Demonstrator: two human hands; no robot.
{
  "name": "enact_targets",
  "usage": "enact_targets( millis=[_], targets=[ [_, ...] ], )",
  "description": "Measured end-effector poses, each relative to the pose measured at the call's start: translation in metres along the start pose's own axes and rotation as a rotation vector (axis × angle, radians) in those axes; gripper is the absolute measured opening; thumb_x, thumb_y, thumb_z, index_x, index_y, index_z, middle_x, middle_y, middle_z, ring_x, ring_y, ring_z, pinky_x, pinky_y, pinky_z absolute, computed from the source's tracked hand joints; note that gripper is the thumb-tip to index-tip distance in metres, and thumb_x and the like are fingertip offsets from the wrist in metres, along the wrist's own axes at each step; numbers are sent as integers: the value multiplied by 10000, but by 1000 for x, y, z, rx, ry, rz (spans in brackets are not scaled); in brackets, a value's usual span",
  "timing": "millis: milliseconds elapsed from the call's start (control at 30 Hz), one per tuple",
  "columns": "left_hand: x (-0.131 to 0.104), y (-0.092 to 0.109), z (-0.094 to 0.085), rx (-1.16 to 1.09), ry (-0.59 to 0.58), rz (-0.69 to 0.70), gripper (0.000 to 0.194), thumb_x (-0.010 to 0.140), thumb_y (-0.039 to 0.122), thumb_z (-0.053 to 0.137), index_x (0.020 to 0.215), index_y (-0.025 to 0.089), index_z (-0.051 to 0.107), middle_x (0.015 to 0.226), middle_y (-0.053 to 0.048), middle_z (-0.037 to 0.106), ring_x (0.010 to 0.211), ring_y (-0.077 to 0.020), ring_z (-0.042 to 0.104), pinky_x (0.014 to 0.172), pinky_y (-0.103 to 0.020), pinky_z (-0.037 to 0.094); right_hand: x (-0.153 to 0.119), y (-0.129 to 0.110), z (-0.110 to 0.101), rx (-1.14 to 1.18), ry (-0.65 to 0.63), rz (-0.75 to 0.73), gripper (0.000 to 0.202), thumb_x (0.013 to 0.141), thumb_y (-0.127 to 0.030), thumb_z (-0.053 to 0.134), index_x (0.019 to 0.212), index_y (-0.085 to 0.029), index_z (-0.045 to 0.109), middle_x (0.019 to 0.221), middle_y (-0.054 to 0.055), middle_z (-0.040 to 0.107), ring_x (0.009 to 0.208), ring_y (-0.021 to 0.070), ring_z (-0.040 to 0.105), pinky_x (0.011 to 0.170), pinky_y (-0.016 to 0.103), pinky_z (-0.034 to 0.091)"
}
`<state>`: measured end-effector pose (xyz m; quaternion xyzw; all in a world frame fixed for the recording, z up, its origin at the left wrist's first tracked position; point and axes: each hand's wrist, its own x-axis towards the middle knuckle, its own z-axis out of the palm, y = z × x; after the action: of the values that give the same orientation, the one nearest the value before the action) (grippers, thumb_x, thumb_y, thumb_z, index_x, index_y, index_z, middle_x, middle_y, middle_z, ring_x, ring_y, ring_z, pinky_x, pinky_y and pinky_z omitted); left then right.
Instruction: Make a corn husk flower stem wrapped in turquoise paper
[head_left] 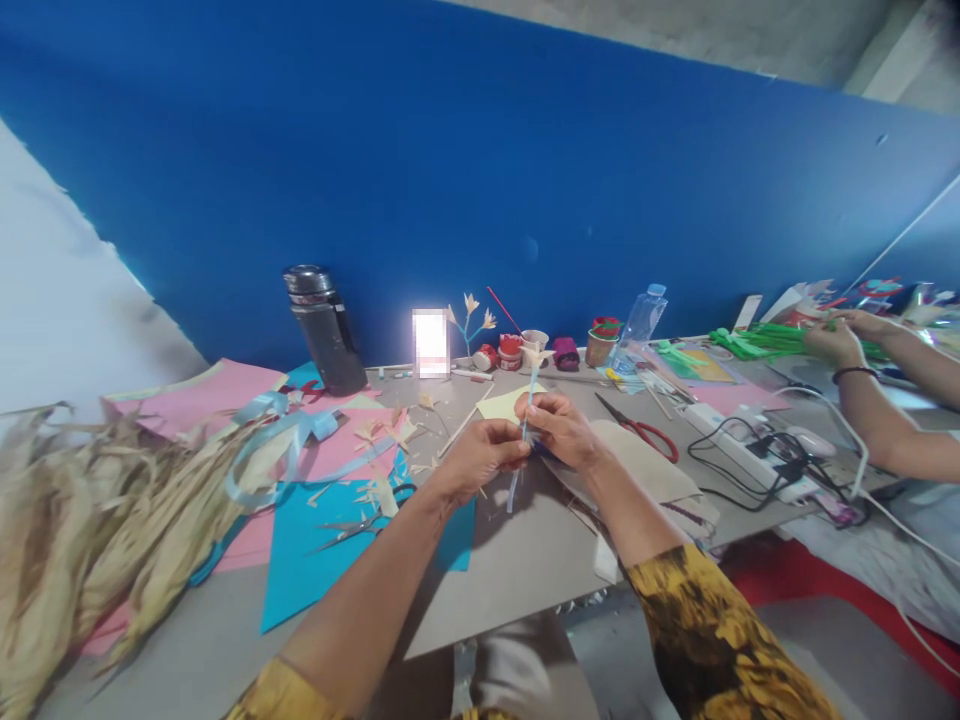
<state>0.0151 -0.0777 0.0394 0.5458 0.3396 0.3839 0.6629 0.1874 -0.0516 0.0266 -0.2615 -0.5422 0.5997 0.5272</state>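
Both my hands meet over the middle of the table around a pale husk flower [537,356] on a light blue stem. My left hand [487,452] pinches the stem low down, where a strip of light blue ribbon [512,495] hangs below the fingers. Just above it, my right hand [559,425] grips the stem under the bloom. Behind them stands a finished-looking branch of husk flowers [470,320] with blue stems. Scissors [352,528] lie on blue paper [300,560] to the left, among husk scraps. A loop of light blue ribbon [238,480] rests on pink paper.
Dried corn husks [142,530] are heaped at the left. A dark thermos [324,335] and a plastic bottle [641,320] stand near the blue wall. Red-handled scissors [649,437] and a power strip [742,450] lie right. Another person's hands [840,345] hold green stems.
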Motion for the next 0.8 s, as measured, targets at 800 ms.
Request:
enact_targets(
  millis=[800],
  targets=[
    [2,-15,-4,-113,437,1,223,552,295,781,633,145,638,549,2,584,525,-116,546,518,-244,466,9,-4,-12,-623,279,-15,393,806,-547,609,848,-169,709,735,23,631,548,103,426,501,245,293]
  ],
)
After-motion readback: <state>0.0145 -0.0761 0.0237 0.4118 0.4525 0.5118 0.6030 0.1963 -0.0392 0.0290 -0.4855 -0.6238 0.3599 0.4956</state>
